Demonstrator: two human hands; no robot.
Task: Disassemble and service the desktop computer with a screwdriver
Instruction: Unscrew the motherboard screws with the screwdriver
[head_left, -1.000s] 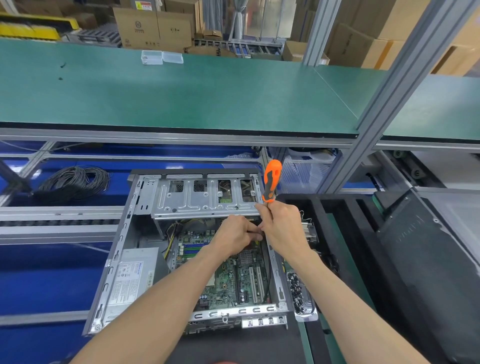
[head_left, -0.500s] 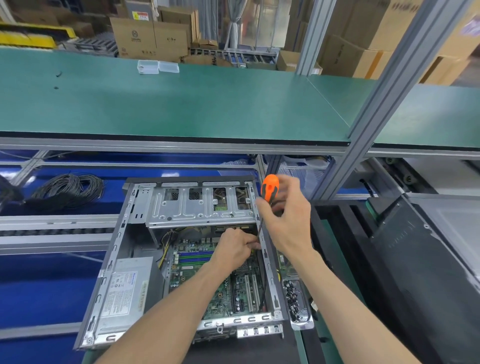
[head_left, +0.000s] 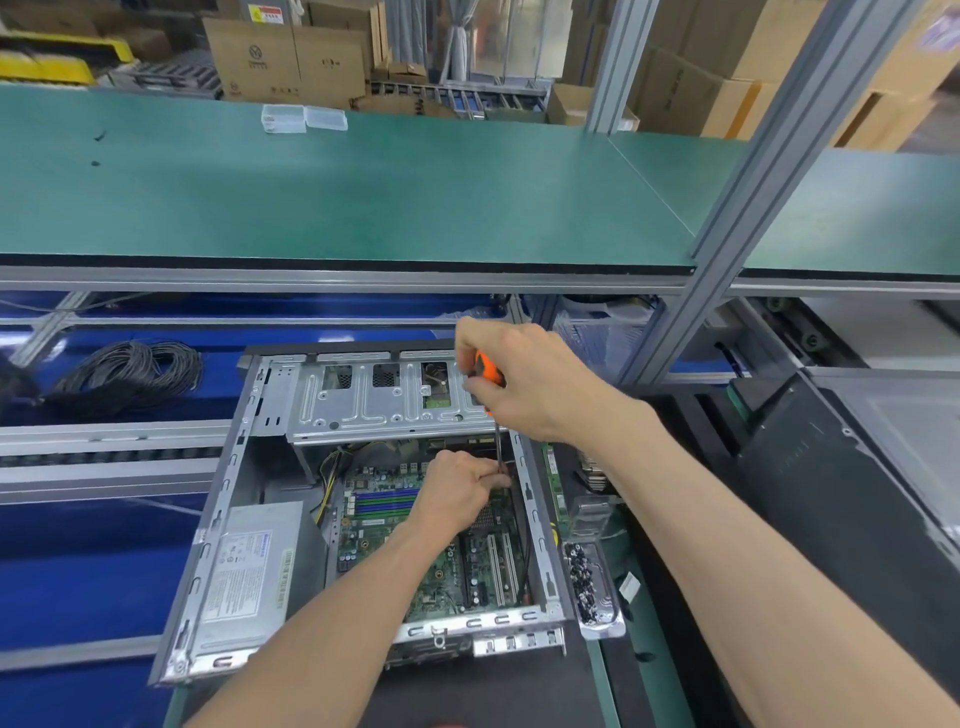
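Inside the opened computer case (head_left: 218, 530), right hand (head_left: 524, 379) grips the screwdriver (head_left: 489, 370); left hand (head_left: 457, 493) fingers pinch its tip. Circuit board (head_left: 395, 525) remains fitted; disassembly midway.

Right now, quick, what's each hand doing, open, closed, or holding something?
Left hand: fingers pinch the screwdriver's shaft low inside the computer case.
Right hand: grips the orange screwdriver by its handle.

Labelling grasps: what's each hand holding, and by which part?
Right hand grips the screwdriver by its orange handle. Left hand pinches around the shaft's lower end inside the computer case; any screw there is hidden.
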